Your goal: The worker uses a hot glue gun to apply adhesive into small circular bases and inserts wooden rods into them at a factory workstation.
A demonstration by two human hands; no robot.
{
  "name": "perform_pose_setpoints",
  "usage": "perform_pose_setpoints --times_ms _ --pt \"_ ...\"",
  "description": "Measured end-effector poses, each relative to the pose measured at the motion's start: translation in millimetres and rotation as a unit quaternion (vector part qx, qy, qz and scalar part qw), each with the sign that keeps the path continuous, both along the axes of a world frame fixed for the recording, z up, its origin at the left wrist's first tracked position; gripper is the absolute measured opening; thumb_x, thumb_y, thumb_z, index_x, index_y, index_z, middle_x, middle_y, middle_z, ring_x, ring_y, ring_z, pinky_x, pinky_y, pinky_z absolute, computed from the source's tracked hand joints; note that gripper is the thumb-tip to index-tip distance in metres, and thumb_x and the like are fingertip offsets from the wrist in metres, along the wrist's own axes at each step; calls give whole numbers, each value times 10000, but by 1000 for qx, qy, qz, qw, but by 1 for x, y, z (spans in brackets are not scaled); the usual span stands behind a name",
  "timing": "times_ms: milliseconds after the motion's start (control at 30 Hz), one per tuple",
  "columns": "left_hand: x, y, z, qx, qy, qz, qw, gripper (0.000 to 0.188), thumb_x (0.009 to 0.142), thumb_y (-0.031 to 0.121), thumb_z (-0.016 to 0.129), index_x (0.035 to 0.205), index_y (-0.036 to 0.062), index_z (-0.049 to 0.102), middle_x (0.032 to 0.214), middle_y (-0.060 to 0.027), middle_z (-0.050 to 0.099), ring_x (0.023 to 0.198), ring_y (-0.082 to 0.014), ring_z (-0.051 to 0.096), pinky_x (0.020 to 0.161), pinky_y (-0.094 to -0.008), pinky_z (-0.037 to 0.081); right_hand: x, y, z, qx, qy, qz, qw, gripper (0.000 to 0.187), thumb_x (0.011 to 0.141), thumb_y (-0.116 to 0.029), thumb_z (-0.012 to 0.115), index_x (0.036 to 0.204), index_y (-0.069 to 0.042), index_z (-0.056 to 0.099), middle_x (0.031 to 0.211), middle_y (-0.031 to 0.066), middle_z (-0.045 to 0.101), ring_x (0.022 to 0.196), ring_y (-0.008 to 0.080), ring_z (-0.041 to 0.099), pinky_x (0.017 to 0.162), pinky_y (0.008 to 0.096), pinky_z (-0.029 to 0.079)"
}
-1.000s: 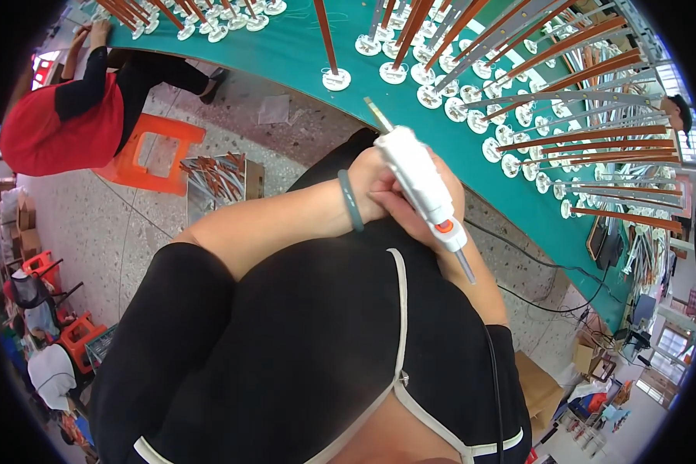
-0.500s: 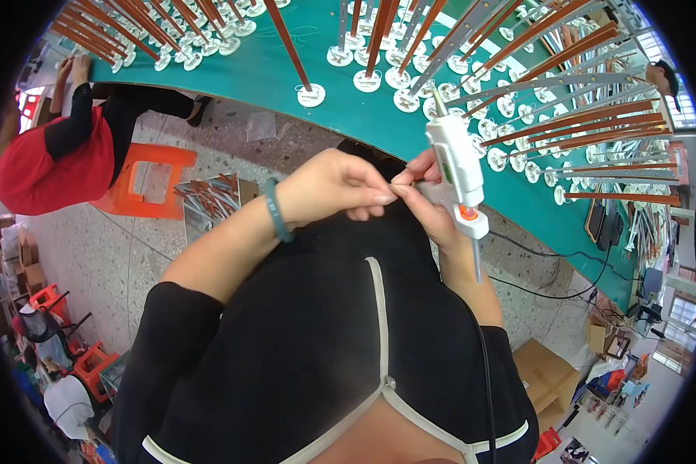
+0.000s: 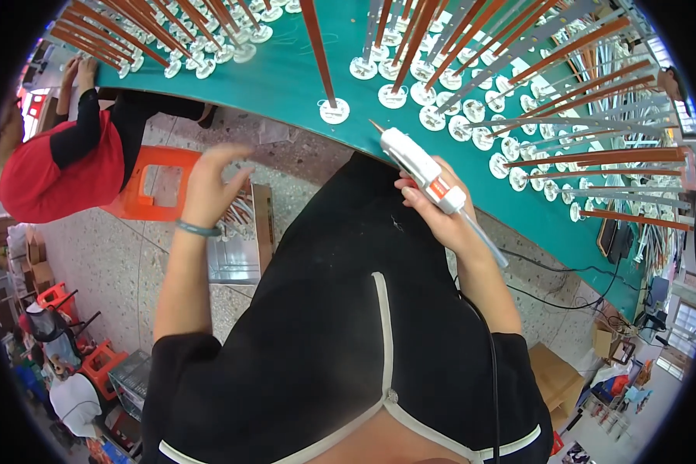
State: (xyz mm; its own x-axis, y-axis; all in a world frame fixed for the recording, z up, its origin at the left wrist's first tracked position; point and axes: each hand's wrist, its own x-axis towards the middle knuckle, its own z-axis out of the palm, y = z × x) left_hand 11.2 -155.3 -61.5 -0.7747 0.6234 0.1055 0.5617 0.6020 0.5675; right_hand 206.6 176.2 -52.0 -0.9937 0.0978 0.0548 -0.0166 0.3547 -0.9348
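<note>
The right hand (image 3: 447, 223) grasps a white glue gun (image 3: 414, 160) at the near edge of the green table (image 3: 247, 87), pointing across it. The left hand (image 3: 209, 185), raised, blurred and splayed, is released, short of the table. On the table stands a brown rod (image 3: 321, 62).

Beyond the left hand (image 3: 215, 189), to its left, a co-worker (image 3: 69, 166) in a red and black top is sitting with legs stretching rightward. An orange stool (image 3: 170, 153) is standing close by that person, just left of the left hand. Farther left and nearer the wearer, another orange stool (image 3: 100, 367) is standing near a white-covered object (image 3: 75, 404), whose kind is hard to make out. Speckled floor (image 3: 116, 271) is spreading left of that hand. Well behind the right hand (image 3: 442, 213), to its right, a cardboard box (image 3: 555, 379) is lying.
</note>
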Motion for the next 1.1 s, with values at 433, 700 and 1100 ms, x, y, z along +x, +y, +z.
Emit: perform_pose_setpoints --times_ms 433,700,1100 --pt "-5 131 0 150 86 -33 984 369 690 159 809 1045 127 714 1052 -39 652 1045 -260 555 909 -372 387 -40 -14 25 70 -60 -34 995 263 924 -186 630 1099 11 641 937 67 684 834 117 612 726 258 483" --pt "-9 131 -2 162 69 -36 984 316 687 154 815 991 140 728 1030 -14 648 1034 -231 555 911 -365 373 -51 -20 25 53 -49 -77 994 290 877 -271 689 866 2 592 730 127 568 660 263 545 621 358 435" --pt "-8 130 -1 155 59 -38 985 318 694 156 811 1000 139 725 1038 -11 645 1044 -232 550 916 -367 366 -55 -25 28 73 -63 -94 991 324 902 -311 665 873 6 601 713 142 584 638 281 541 605 373 433"
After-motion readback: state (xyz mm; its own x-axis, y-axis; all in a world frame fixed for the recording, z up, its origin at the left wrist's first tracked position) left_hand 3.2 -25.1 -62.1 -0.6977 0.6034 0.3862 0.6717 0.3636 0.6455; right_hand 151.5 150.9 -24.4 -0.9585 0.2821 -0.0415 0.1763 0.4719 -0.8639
